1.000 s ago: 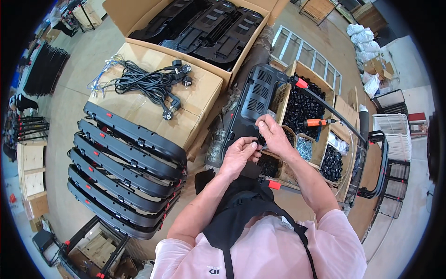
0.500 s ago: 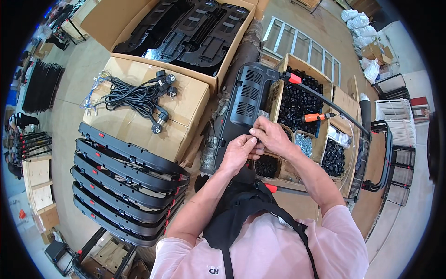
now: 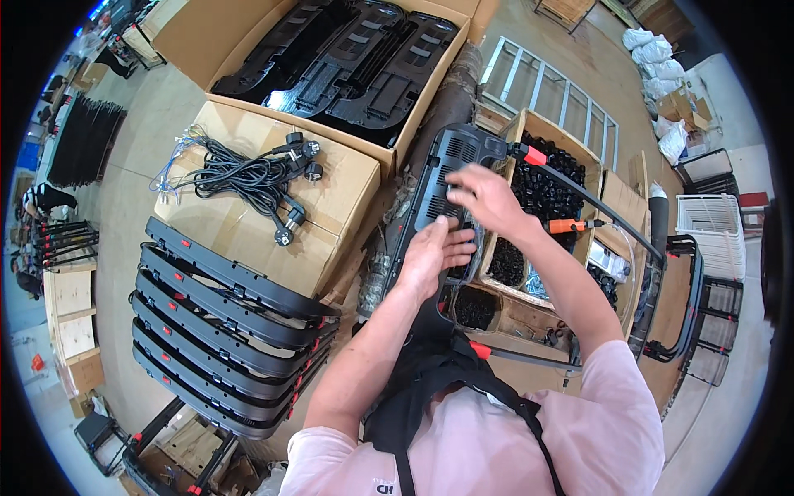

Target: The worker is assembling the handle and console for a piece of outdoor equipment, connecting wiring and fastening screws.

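Observation:
A long black plastic housing (image 3: 430, 186) with vent slots lies in front of me, part of a frame with black tubes and red end pieces. My left hand (image 3: 432, 255) is over its near half, fingers stretched and apart, with nothing seen in them. Farther up, my right hand (image 3: 490, 197) hovers at the vents, thumb apart from the fingers, slightly blurred; I cannot tell whether it touches the plastic. Right of the housing, a wooden parts box (image 3: 523, 285) holds many small black parts (image 3: 542, 186), and an orange power screwdriver (image 3: 571, 225) lies across it.
On the left, a closed carton (image 3: 347, 178) bears a bundle of black power cables (image 3: 240, 172). Curved black covers (image 3: 223, 331) are stacked nearer me. Behind stands an open carton (image 3: 397, 149) of black panels. A black tube (image 3: 591, 198) crosses the parts box. A metal ladder-like frame (image 3: 550, 91) lies beyond.
My hands, pinched together over the housing before, have come apart. The right one moved up to the vents, and the left one's fingers have spread. The view has shifted slightly.

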Available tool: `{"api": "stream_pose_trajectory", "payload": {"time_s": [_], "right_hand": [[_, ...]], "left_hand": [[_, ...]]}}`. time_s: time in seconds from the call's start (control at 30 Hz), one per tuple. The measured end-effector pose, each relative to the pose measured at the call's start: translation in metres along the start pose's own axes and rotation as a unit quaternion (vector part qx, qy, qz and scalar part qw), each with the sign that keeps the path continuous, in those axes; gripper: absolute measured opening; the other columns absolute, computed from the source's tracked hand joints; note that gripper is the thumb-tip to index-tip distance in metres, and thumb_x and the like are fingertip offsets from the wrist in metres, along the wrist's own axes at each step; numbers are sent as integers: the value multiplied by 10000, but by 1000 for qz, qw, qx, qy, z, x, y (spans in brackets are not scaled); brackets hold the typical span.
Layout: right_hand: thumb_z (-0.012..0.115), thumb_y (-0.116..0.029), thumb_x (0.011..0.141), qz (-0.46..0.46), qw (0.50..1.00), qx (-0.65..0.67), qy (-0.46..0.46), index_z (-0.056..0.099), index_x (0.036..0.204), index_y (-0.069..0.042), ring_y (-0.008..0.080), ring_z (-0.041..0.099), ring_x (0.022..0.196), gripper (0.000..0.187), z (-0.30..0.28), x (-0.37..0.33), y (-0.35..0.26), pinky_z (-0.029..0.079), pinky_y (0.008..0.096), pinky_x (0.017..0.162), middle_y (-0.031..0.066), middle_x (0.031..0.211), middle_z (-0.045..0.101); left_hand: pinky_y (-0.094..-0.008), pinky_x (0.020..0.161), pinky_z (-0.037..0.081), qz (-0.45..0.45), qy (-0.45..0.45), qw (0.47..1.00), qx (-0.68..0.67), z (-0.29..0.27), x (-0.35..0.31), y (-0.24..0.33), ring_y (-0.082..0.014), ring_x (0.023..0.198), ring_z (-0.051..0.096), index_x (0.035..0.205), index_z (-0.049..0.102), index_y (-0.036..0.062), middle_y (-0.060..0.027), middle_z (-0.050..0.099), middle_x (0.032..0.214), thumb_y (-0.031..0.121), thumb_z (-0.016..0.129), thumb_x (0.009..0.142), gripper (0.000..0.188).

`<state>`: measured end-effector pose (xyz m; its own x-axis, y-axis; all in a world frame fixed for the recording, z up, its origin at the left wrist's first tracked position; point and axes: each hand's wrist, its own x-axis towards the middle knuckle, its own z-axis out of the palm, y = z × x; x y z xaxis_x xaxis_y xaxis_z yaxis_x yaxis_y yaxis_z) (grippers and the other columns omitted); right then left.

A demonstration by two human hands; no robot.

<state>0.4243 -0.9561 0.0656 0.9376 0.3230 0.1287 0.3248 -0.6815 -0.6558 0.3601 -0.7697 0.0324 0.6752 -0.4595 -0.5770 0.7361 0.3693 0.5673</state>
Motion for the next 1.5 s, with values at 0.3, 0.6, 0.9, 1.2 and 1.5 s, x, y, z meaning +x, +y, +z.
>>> {"api": "stream_pose_trajectory", "payload": {"time_s": [0.3,0.6,0.9,1.2,1.5], "right_hand": [[758,-203,881,-77,991,-111,19,756,1096,2,344,622,1061,297,36,69,49,520,451,961,138,1024,644],[811,-197,839,-62,987,-139,58,700,990,-22,363,621,1101,257,26,58,50,527,466,956,139,1051,635],[660,-145,908,89,950,-193,-228,730,1006,-64,398,714,952,146,-11,-160,121,593,498,831,162,1014,687],[521,-216,1042,78,909,-218,-347,725,1226,-54,391,723,1086,319,49,-200,151,593,482,900,230,1226,685],[650,-132,903,94,947,-141,-273,725,1094,-24,424,703,967,232,32,-220,167,575,506,846,227,1036,711]], "left_hand": [[-337,835,610,-26,-8,999,33,1,-39,-30,-198,979,735,1461,521,-2,-153,734,1217,396,473,1152,506],[-318,824,609,-10,9,998,58,16,-35,-37,-192,986,730,1445,529,-7,-145,721,1218,352,510,1143,470],[-321,863,596,17,45,994,99,36,-23,-79,-168,1002,696,1364,582,-14,-109,707,1164,317,509,1147,403],[-350,972,562,-5,46,988,147,75,37,-121,-205,1096,680,1349,599,-23,-128,691,1225,328,563,1122,420],[-427,1071,480,-44,114,956,268,72,115,-174,-258,1240,602,1347,624,-2,-104,672,1235,416,554,1112,485]]}}
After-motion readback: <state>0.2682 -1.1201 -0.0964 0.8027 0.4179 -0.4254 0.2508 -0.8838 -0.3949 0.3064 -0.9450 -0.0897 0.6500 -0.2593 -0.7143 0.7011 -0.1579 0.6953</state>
